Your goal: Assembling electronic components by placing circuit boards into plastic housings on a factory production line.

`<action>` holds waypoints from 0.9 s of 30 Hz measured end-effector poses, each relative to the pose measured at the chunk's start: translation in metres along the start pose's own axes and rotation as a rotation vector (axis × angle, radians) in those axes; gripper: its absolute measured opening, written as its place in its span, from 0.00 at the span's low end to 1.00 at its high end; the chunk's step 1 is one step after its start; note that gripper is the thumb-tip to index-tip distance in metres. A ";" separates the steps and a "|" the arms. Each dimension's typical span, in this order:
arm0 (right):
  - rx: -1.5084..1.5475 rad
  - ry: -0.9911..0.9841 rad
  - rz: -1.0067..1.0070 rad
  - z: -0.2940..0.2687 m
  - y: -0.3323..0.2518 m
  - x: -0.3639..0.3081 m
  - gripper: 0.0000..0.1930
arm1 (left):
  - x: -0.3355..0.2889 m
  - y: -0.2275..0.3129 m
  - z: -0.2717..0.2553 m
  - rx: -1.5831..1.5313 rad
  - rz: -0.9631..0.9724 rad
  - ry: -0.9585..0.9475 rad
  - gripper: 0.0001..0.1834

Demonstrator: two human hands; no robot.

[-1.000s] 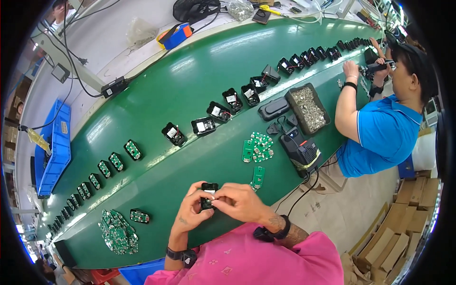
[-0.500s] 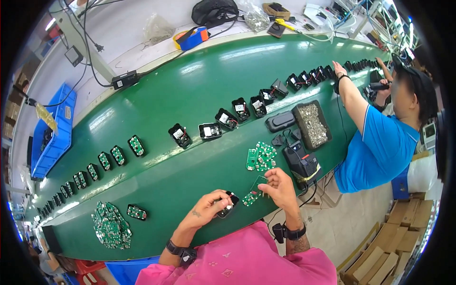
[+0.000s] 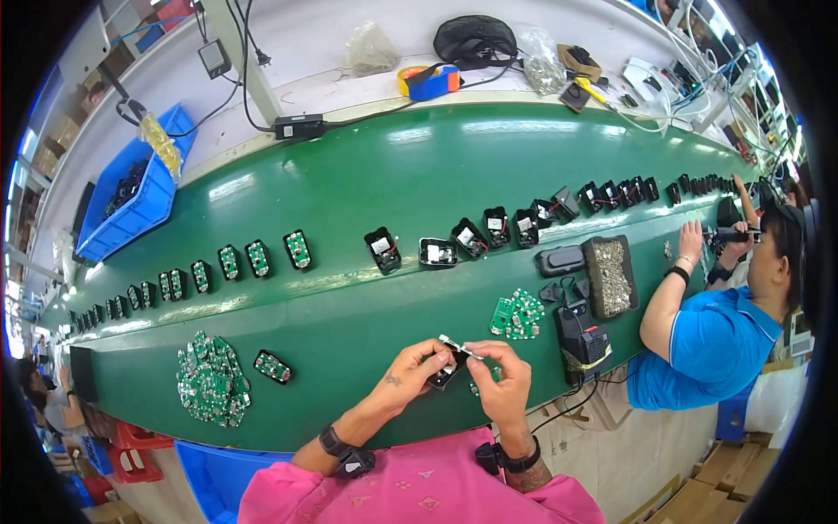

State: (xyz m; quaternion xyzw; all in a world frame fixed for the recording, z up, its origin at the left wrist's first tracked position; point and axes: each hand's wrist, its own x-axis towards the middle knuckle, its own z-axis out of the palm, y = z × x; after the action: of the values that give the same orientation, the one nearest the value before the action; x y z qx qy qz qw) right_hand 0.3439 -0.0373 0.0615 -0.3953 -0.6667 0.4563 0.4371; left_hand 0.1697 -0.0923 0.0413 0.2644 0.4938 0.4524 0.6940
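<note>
Near the front edge of the green workbench, my left hand [image 3: 410, 375] grips a small black plastic housing [image 3: 448, 374]. My right hand [image 3: 504, 382] pinches a circuit board [image 3: 459, 348], seen nearly edge-on and tilted over the housing. Fingertips of both hands are close together there and hide part of the housing's inside. Some loose green boards [image 3: 485, 377] lie on the bench, partly behind my right fingers. Farther off is a small pile of green boards [image 3: 518, 315]. A larger heap of boards [image 3: 212, 381] lies to the left, beside a housing with a board in it [image 3: 272, 367].
Housings with white labels [image 3: 382, 251] and housings with green boards [image 3: 297, 251] form a long row along the bench. To the right stand a tray of small metal parts [image 3: 610, 277] and a black device [image 3: 583, 341]. A co-worker in blue [image 3: 711, 341] sits at the right.
My right hand has brought the circuit board up and left to the housing in my left hand. The view has shifted. The co-worker's reaching arm has drawn back.
</note>
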 end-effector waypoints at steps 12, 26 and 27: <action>0.002 -0.009 0.137 0.013 -0.005 -0.009 0.09 | 0.000 0.007 0.005 0.061 0.168 0.153 0.07; -0.146 -0.176 -0.198 -0.001 -0.001 0.010 0.13 | -0.008 0.022 -0.014 -0.235 0.079 -0.018 0.31; -0.158 -0.191 -0.194 -0.001 0.000 0.010 0.13 | -0.007 0.019 -0.015 -0.236 0.081 -0.016 0.31</action>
State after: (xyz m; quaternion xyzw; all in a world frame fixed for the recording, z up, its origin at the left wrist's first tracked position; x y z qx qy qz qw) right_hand 0.3419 -0.0278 0.0637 -0.3171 -0.7741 0.3936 0.3813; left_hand 0.1479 -0.0907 0.0544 0.2045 0.4205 0.5329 0.7052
